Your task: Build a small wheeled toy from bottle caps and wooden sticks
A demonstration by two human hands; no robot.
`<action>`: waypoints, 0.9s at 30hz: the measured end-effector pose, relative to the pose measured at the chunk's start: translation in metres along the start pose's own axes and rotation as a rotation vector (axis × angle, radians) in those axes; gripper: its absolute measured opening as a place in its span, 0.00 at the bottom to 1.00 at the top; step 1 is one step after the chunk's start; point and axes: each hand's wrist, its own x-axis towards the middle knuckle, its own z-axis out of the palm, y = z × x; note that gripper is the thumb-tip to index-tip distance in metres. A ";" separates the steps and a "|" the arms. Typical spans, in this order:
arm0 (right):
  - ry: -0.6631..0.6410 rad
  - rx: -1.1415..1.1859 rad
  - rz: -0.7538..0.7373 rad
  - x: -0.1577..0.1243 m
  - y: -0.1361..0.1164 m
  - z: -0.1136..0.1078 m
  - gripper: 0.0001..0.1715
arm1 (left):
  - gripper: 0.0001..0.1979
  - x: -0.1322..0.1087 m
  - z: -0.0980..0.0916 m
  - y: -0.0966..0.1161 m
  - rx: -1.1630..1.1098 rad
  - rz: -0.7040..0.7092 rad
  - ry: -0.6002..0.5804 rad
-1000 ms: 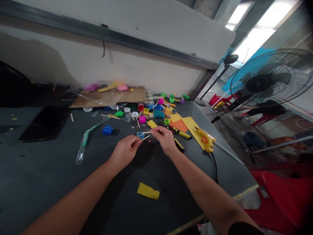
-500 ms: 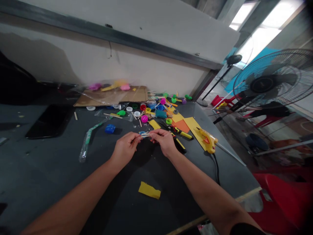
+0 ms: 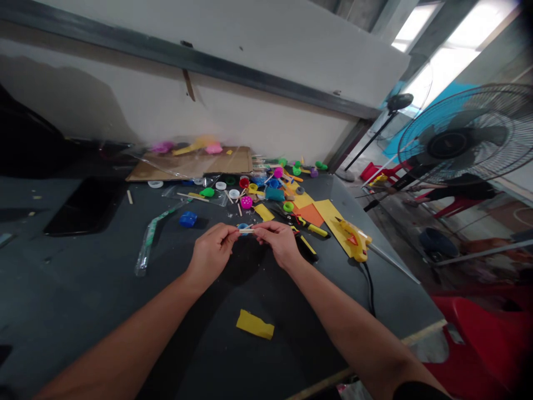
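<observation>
Above the middle of the dark table, my left hand (image 3: 213, 249) and my right hand (image 3: 280, 242) face each other, both closed in a pinch. Short pale wooden sticks (image 3: 246, 230) span the small gap between the fingertips, one end in each hand. A blue bottle cap (image 3: 242, 226) shows just behind the sticks; whether it touches the fingers I cannot tell. Closer to me on the table lies a torn yellow strip (image 3: 255, 324). Pliers with yellow and black handles (image 3: 307, 245) rest right of my right hand, and a blue cap (image 3: 188, 219) stands left of my left hand.
Coloured caps, such as a pink one (image 3: 246, 202), and stick pieces crowd the table's back. A yellow glue gun (image 3: 355, 240) lies on yellow paper at right, its cord running off the edge. A black phone (image 3: 83, 206) lies left. Beyond are a fan (image 3: 452, 143) and red chair (image 3: 478, 333).
The sticks between my fingertips looked separate and now lie closer together, nearly in one line. More of the blue cap shows behind them. Both hands stay almost in place.
</observation>
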 end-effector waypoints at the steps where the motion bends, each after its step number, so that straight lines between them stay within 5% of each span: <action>1: -0.002 -0.005 -0.003 0.000 0.000 0.000 0.09 | 0.11 0.000 0.000 0.000 0.003 0.004 0.000; 27: -0.067 -0.181 -0.085 0.005 -0.001 -0.008 0.05 | 0.10 0.000 0.000 -0.003 0.020 0.069 -0.031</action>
